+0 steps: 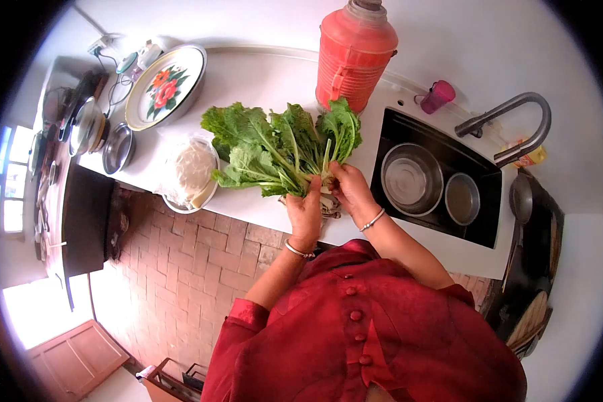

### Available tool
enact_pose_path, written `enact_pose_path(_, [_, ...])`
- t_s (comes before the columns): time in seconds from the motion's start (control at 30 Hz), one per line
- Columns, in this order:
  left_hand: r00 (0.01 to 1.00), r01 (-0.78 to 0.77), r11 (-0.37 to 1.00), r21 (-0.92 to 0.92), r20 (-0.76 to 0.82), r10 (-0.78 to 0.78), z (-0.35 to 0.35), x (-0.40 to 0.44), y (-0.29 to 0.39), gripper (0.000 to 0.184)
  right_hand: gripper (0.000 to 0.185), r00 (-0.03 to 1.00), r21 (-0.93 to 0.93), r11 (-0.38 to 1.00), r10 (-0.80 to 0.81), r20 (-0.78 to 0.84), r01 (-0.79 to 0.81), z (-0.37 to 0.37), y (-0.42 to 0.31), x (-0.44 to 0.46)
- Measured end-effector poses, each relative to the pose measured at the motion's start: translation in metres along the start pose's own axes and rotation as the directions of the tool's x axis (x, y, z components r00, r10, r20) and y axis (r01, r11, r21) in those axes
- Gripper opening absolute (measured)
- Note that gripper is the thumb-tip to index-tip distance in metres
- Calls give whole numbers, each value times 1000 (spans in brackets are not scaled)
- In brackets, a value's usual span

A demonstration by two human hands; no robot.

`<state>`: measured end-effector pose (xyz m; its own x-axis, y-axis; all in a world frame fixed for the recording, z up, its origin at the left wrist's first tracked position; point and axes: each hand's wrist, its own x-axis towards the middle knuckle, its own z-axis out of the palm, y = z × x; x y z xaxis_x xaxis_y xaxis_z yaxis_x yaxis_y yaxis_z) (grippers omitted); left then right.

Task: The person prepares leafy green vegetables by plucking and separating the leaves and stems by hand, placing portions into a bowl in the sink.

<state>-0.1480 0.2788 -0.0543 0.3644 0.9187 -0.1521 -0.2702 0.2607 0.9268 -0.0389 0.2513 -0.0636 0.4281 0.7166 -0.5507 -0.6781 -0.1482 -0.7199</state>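
Note:
A bunch of leafy greens [275,147] is held above the white counter, its leaves spreading up and to the left. My left hand [306,211] is closed round the stems at the lower side of the bunch. Close beside it, my right hand [348,185] pinches the stem base, with its fingers partly hidden by the stems. Below the hands, a brownish bundle [329,206] lies at the counter's edge; I cannot make out what it is. Left of the leaves, a bowl [212,194] holds something white wrapped in clear plastic [189,171].
Behind the greens stands a red thermos [355,57]. At right, the black sink [484,221] holds two metal basins [412,179], with a curved faucet [546,120] and pink cup [438,97] behind. A floral enamel basin [166,87] and small metal bowl [118,149] are at left.

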Motion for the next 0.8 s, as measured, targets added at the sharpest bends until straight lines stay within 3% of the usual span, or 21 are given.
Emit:
enact_pose_path(0.1, [995, -81, 996, -38, -63, 78, -1, 0, 2, 15, 23, 996, 18, 999, -34, 85, 33, 1, 1, -1])
enact_pose_path(0.17, [949, 282, 904, -321, -43, -311, -5, 5, 12, 16, 23, 997, 9, 997, -72, 1, 72, 10, -4, -10])
enact_pose_path(0.23, [955, 258, 897, -358, -49, -294, -4, 5, 6, 17, 23, 996, 17, 996, -92, 1, 92, 8, 1, -7])
enact_pose_path(0.3, [971, 179, 967, -180, -125, -203, 0, 0, 8, 17, 24, 993, 30, 993, -114, -6, 114, 5, 4, -3])
enact_pose_path(0.33, [972, 181, 967, -178, -119, -204, 3, -4, 13, 17, 23, 993, -4, 996, -90, -72, 90, 3, 2, -1])
enact_pose_path(0.37, [987, 75, 980, -186, -128, -100, 7, -9, 19, 16, 23, 988, -36, 997, -67, -139, 62, -1, 1, 4])
enact_pose_path(0.4, [990, -30, 981, -193, -140, 3, 9, -13, 25, 16, 22, 975, 144, 988, -28, -223, 62, -23, 5, 24])
enact_pose_path(0.43, [991, -29, 981, -193, -137, 2, 4, -11, 23, 16, 22, 974, 146, 987, -29, -224, 63, -26, 0, 19])
enact_pose_path(0.5, [996, 79, 996, -31, -46, -80, -16, 1, 14, 14, 24, 995, -77, 993, -91, -39, 88, -28, -15, 12])
enact_pose_path(0.53, [980, 198, 980, 15, 11, -198, -23, 7, 14, 14, 24, 996, -76, 994, -85, -36, 82, -25, -16, 6])
enact_pose_path(0.7, [962, 255, 967, 11, 92, -255, -29, 27, 29, 18, 22, 982, -307, 949, -17, 190, 75, -3, -19, -13])
enact_pose_path(0.77, [923, 324, 944, 59, 199, -329, -30, 32, 35, 23, 25, 976, -352, 930, -36, 213, 111, -8, -9, -9])
enact_pose_path(0.8, [913, 325, 942, 79, 234, -334, -27, 32, 40, 24, 25, 960, -520, 822, -107, 260, 232, -9, -5, -8])
